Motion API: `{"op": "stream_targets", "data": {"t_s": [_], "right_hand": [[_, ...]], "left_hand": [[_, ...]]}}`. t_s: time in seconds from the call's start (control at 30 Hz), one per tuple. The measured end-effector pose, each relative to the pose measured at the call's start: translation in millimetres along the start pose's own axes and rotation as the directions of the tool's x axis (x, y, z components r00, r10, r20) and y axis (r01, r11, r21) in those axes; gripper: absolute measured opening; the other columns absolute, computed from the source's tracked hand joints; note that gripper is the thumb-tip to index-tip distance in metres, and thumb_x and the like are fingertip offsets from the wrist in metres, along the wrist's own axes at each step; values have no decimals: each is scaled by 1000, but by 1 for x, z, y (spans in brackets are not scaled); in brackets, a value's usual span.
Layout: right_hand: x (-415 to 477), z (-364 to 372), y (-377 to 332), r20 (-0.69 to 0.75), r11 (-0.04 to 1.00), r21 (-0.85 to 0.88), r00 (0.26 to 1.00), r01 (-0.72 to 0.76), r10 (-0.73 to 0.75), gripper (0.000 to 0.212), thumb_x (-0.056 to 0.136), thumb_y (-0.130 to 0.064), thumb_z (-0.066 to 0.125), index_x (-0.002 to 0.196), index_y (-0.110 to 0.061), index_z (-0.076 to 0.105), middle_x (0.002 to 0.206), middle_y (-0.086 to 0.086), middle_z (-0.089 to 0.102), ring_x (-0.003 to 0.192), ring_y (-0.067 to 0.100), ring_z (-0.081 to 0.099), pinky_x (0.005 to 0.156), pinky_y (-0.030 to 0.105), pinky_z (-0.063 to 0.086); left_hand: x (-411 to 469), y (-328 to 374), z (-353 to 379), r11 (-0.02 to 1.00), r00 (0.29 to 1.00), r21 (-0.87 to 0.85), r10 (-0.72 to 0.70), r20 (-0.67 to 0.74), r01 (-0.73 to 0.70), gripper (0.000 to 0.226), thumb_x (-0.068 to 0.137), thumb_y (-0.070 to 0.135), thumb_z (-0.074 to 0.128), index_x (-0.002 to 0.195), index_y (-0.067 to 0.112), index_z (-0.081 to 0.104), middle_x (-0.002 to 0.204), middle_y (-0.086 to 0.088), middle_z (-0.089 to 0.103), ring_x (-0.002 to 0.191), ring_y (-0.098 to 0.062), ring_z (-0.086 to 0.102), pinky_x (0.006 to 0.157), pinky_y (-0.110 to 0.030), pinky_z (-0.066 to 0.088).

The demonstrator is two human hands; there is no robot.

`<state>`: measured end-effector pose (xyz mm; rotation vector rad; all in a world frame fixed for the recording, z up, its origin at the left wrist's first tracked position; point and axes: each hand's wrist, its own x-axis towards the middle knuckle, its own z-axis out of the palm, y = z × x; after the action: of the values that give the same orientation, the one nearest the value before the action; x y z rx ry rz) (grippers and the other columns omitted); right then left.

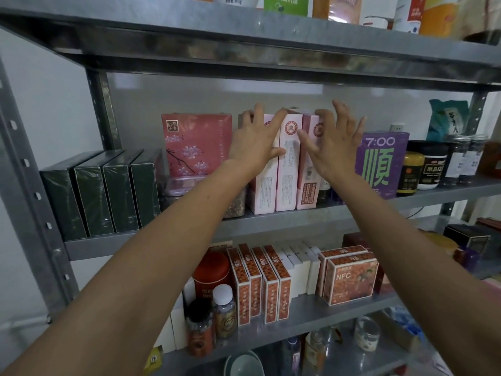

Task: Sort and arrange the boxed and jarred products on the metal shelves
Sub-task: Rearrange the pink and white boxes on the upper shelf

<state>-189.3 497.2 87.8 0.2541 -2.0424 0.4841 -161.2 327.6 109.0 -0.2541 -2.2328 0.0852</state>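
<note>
pink boxes: three tall pink boxes (286,169) stand upright, side by side and touching, on the middle shelf (298,221), pretty much dead centre
left hand: the left hand (256,143) has its fingers spread, laid over the top of the leftmost box with the thumb on the middle one. it's pressing, not pinching
right hand: the right hand (334,147) is spread wide too, palm against the rightmost box and thumb reaching toward the middle one
step: looks to me like squaring up the trio, both hands squeezing them into one tidy block
next move: i'd guess an even push from both sides so the fronts line up with the shelf edge. tall skinny boxes could tip, so go gentle
left of the pink boxes: a blossom-print box (196,143) just beside them, then four dark green boxes (103,194) in a row further along
right of the pink boxes: a purple box (382,164), then a bunch of dark-lidded jars (431,165)
below the pink boxes: the next shelf down has orange boxes (260,283) standing in a row, white boxes (301,267), two nfc boxes (349,278) and a red tin (211,275)
above the pink boxes: the top shelf holds more packets, only their bottoms show
room: grey metal racking with a punched upright (32,191), and a plain pale wall (54,104) behind
</note>
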Motion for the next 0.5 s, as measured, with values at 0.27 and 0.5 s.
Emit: {"op": "stream_targets", "data": {"t_s": [0.27,0.5], "right_hand": [[-75,-30,-9,-264,885,463,947,-42,184,55,88,-25,70,130,-10,39,118,8,57,90,16,62,70,29,59],[-118,-64,-2,-347,789,615,898,-2,272,53,85,-23,72,129,-20,44,124,0,59,105,20,64,80,37,59]], "left_hand": [[-9,0,0,994,998,-83,-67,6,67,73,88,42,66,147,26,27,144,-18,29,135,-36,31,74,-38,53],[-24,4,-13,962,992,-241,-120,49,129,77,92,38,63,153,22,19,159,-19,8,147,-38,9,119,-49,21]]}}
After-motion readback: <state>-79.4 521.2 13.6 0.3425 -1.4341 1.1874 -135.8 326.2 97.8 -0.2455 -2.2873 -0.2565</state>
